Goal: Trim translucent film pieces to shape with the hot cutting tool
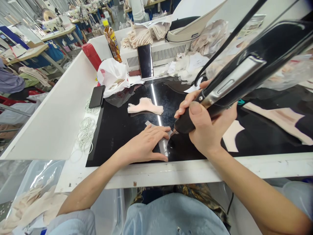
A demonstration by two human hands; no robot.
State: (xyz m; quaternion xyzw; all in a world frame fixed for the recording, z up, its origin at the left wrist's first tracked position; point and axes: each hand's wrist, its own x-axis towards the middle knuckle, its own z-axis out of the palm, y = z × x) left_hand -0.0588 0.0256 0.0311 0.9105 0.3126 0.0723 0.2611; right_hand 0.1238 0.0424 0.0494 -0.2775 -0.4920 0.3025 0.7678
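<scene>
My left hand [148, 142] lies flat with its fingers stretched out, pressing on a thin translucent grey piece [162, 147] on the glossy black work surface [117, 137]. My right hand [207, 127] is wrapped round a bulky black hand-held tool [234, 75] with a silver panel. The tool slants down to the left, its dark rounded end close to my left fingertips. A small tip shows below that end, too blurred to make out. Beyond my left hand lies a pale pink fabric piece [146, 106]. Another pale piece [232, 135] is partly behind my right wrist.
A long pale fabric piece [278, 119] lies at the right. Along the left edge are white elastic rings [85, 135] and a black phone [96, 97]. A white plastic bag [112, 76], an upright phone [145, 61] and a drink bottle [111, 40] stand behind. A black cable [227, 42] crosses above.
</scene>
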